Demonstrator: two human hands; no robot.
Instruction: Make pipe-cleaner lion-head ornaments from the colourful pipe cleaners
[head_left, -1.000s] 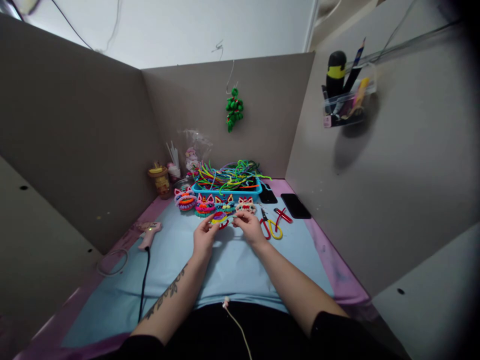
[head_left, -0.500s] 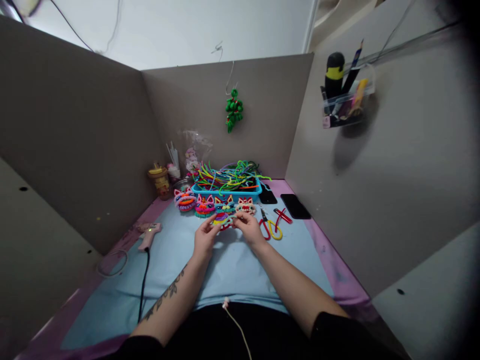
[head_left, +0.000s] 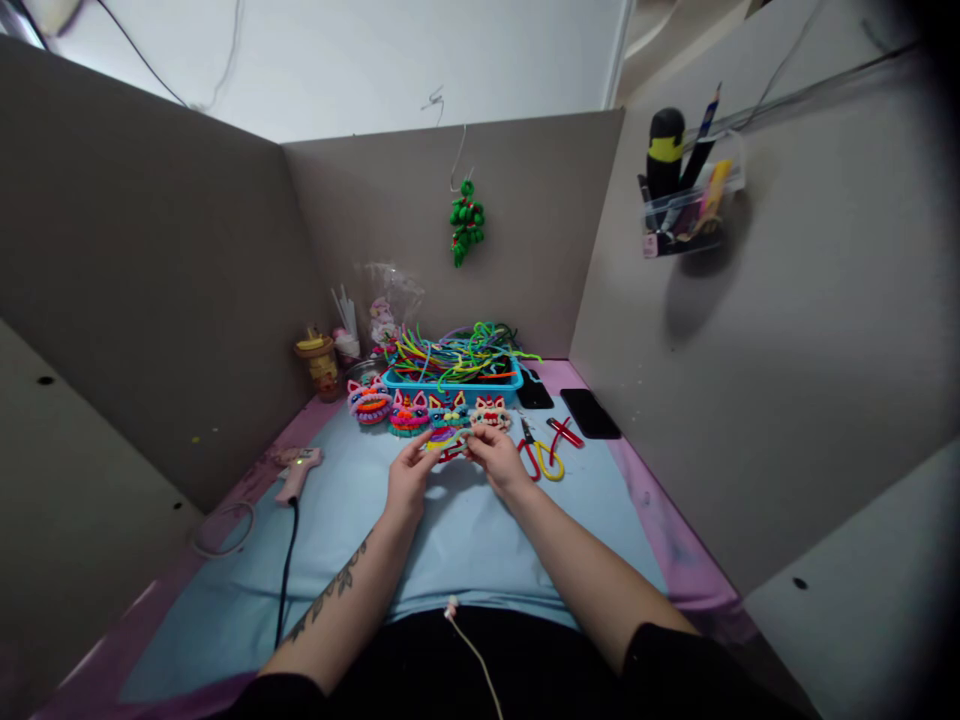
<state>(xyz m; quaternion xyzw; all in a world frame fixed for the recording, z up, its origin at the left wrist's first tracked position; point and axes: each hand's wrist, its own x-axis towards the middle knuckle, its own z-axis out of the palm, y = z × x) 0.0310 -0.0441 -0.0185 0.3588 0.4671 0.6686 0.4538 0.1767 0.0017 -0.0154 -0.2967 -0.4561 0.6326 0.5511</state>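
Observation:
My left hand [head_left: 409,475] and my right hand [head_left: 495,455] meet over the blue mat, both pinching a small multicoloured pipe-cleaner piece [head_left: 444,440] held between them. Just behind it stands a row of finished pipe-cleaner animal faces [head_left: 409,411]. A blue basket [head_left: 454,381] full of loose coloured pipe cleaners sits behind that row.
Red and yellow-handled scissors and pliers [head_left: 546,447] lie right of my hands, two black phones [head_left: 589,412] beyond them. A pink glue gun [head_left: 298,468] with its cord lies at the left. Grey partition walls enclose the desk; a green ornament [head_left: 466,222] hangs at the back, a pen holder [head_left: 682,205] on the right wall.
My hands have drawn slightly closer together around the piece; the fingers shift a little. Otherwise nothing has moved.

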